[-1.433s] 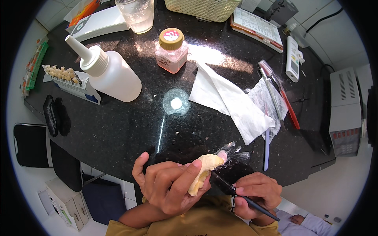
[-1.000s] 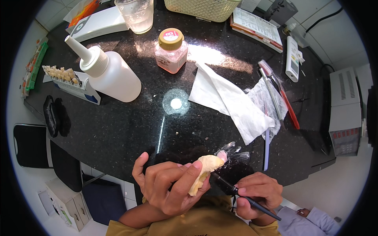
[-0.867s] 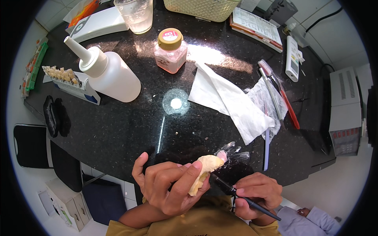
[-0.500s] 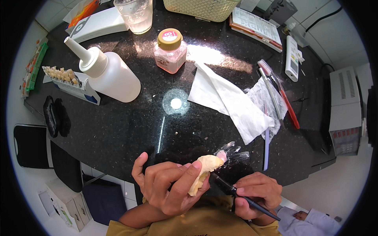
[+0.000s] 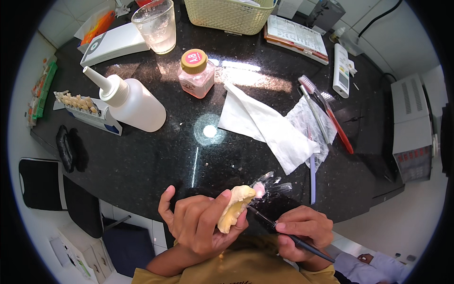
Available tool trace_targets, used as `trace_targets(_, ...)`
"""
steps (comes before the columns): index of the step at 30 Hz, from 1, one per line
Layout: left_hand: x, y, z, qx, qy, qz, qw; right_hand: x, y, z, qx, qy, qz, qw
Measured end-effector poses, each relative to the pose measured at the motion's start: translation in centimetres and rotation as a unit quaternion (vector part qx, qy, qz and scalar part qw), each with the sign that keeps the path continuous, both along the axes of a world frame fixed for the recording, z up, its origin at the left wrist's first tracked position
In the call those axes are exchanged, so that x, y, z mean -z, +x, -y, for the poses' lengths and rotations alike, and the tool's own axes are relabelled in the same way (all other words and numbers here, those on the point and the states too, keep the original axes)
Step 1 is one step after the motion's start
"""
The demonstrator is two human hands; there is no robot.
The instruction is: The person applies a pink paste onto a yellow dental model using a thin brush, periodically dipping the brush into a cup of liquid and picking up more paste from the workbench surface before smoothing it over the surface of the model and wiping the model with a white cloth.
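My left hand [image 5: 201, 220] grips a pale yellow plaster dental cast [image 5: 231, 213], fingers over its back and thumb below, the curved hollow side tilted toward the right. Held like a pen in my right hand [image 5: 305, 232] is a slim black-handled instrument [image 5: 302, 244]. Its thin tip reaches close to the cast's right edge; whether the two touch I cannot tell. Just beyond the cast, a small pink lump [image 5: 258, 190] lies by crumpled clear plastic film [image 5: 279, 186] on the glossy black worktop [image 5: 156, 161].
White tissue [image 5: 265, 132] lies right of centre, near two toothbrushes [image 5: 331, 113] and a lilac stick [image 5: 312, 180]. Farther back stand a nozzle bottle [image 5: 139, 104], a gold-lidded jar of pink contents [image 5: 197, 80], a glass [image 5: 161, 33] and a woven basket [image 5: 227, 16]. A tooth shade guide [image 5: 90, 111] sits left.
The view has shifted slightly, so the tabletop things sit lower. My left hand has turned the cast so more of its hollow side shows. The instrument stays close to the cast.
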State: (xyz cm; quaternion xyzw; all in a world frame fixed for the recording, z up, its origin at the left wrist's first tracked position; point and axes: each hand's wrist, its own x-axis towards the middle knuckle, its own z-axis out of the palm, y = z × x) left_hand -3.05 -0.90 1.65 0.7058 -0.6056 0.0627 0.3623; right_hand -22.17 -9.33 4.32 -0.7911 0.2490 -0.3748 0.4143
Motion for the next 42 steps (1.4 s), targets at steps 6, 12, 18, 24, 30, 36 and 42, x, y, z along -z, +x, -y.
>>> trace_targets(6,0.0,-0.1,0.1,-0.007,-0.001,0.004,1.0,-0.1,0.4,-0.2,0.015,0.011,0.012,1.0)
trace_targets(12,0.0,-0.1,0.0,-0.007,0.002,0.004,1.0,0.0,0.5,0.0,0.004,0.005,0.012,1.0)
trace_targets(18,0.3,-0.2,-0.2,-0.013,0.001,-0.022,1.0,0.1,0.4,-0.1,0.006,0.01,0.021,1.0)
trace_targets(24,0.3,0.0,-0.2,-0.014,0.004,-0.017,1.0,0.1,0.3,-0.1,-0.002,0.009,0.018,1.0)
trace_targets(30,0.0,-0.2,0.1,-0.007,0.003,0.0,1.0,0.4,-0.1,-0.2,0.01,0.004,0.048,0.999)
trace_targets(36,0.2,-0.5,0.0,-0.025,-0.013,-0.009,1.0,-0.5,-0.6,-0.3,0.072,-0.023,0.03,0.997)
trace_targets(42,-0.7,0.7,-0.4,0.057,-0.021,-0.105,0.993,-4.5,1.4,5.8,0.047,-0.181,-0.149,0.971)
